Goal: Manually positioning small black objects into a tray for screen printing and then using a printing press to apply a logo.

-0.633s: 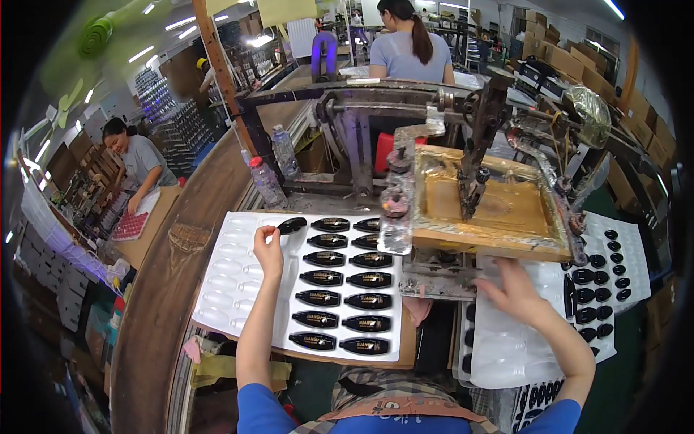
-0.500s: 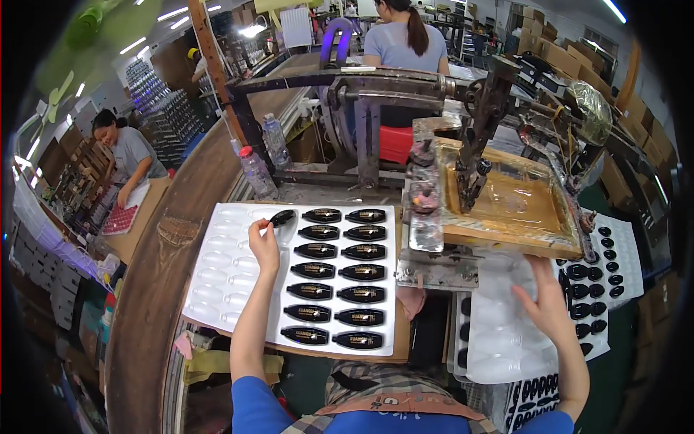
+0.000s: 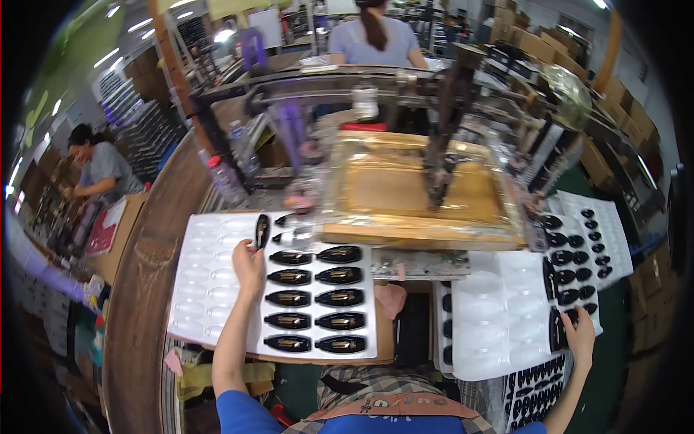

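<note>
Two white moulded blister trays lie on the bench. The left tray holds rows of dark oval pieces in its right half; the right tray is mostly empty pockets. Brown cardboard boxes are stacked along the far right wall. A red-and-white flat packet lies at far left.

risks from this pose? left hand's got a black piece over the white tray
1. The left hand pinches the black piece by its lower end only; it could slip or tip before it sits in a pocket of the white tray.
2. The right hand grips the edge of the second tray, which overhangs the bench; a tug might tip it.
</note>
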`<move>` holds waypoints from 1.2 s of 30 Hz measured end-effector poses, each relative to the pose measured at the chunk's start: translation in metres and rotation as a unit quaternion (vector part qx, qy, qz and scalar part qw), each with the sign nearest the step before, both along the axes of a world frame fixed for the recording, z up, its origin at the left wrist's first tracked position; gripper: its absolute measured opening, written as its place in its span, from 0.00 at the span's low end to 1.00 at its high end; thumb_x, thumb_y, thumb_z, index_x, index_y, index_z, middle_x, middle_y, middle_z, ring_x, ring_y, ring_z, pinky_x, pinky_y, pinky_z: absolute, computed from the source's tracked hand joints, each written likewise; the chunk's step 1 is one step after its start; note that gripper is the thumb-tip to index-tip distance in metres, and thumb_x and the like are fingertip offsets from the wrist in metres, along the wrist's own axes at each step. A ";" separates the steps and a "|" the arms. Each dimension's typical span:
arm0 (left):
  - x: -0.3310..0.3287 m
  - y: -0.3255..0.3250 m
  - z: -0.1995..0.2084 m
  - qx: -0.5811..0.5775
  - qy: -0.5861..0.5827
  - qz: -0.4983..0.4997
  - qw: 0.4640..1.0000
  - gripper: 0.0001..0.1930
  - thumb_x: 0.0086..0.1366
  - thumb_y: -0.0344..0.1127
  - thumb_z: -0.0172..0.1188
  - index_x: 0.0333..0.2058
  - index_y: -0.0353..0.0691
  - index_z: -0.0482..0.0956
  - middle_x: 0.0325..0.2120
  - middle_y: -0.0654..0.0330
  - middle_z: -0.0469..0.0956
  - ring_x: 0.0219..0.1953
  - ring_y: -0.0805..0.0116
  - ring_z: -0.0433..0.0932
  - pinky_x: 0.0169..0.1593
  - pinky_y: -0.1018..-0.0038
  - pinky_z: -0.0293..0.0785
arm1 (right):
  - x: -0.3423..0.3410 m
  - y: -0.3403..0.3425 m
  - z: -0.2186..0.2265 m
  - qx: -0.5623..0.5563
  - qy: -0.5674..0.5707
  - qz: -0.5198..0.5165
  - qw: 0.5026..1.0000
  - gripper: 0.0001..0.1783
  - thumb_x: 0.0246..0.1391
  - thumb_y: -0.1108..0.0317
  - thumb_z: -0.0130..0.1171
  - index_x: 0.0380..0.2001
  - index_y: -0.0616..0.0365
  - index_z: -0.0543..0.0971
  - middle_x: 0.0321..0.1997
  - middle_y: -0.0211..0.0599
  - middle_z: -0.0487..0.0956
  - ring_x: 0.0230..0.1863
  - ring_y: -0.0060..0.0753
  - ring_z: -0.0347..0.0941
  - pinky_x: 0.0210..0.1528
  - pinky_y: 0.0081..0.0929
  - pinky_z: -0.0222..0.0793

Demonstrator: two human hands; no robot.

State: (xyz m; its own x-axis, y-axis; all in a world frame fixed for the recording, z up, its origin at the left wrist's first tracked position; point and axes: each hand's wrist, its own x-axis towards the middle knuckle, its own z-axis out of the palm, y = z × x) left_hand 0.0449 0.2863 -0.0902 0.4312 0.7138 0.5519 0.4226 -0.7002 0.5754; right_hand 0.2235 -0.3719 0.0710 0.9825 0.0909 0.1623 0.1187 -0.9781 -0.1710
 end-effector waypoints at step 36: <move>0.080 -0.126 0.100 -0.094 0.004 -0.305 0.948 0.10 0.56 0.28 0.53 0.38 0.34 0.72 0.32 0.53 0.75 0.36 0.67 0.73 0.41 0.72 0.66 | 0.078 -0.118 -0.019 0.138 -0.025 -0.029 0.990 0.17 0.55 0.61 0.43 0.41 0.63 0.71 0.41 0.49 0.69 0.47 0.45 0.64 0.50 0.31 0.59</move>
